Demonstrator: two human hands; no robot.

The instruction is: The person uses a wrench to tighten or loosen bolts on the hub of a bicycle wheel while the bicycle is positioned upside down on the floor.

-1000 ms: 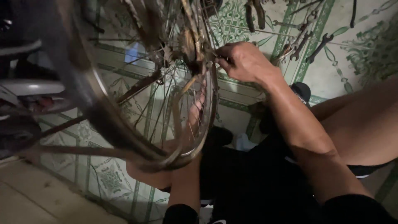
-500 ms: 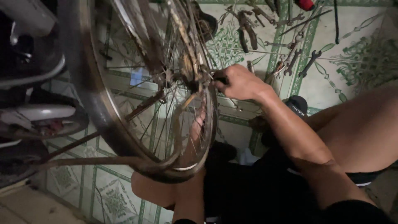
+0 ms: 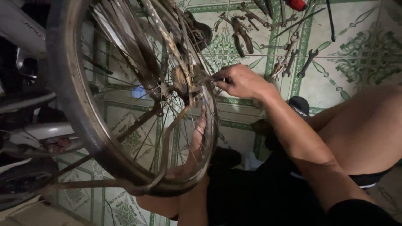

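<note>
A worn bicycle wheel (image 3: pixel 83 125) with a dark tyre and rusty spokes fills the left and middle of the view. My right hand (image 3: pixel 240 81) is at its hub (image 3: pixel 182 81), fingers pinched on a small metal tool (image 3: pixel 209 78) that touches the axle. My left hand (image 3: pixel 200 132) reaches up behind the wheel and shows only through the spokes. Its grip is hidden by the rim. My bare knees and dark shorts are at the right and bottom.
Pliers (image 3: pixel 242 37), several wrenches (image 3: pixel 307 62) and a red-handled tool (image 3: pixel 298 4) lie scattered on the green-patterned tiled floor (image 3: pixel 360 46) at the top. A black cap (image 3: pixel 299 106) sits by my right forearm. Dark vehicle parts (image 3: pixel 25 125) crowd the left edge.
My view has tilted, so the wheel and my right hand sit lower and more central. The right hand stays at the hub with small finger movements; the left hand remains behind the wheel.
</note>
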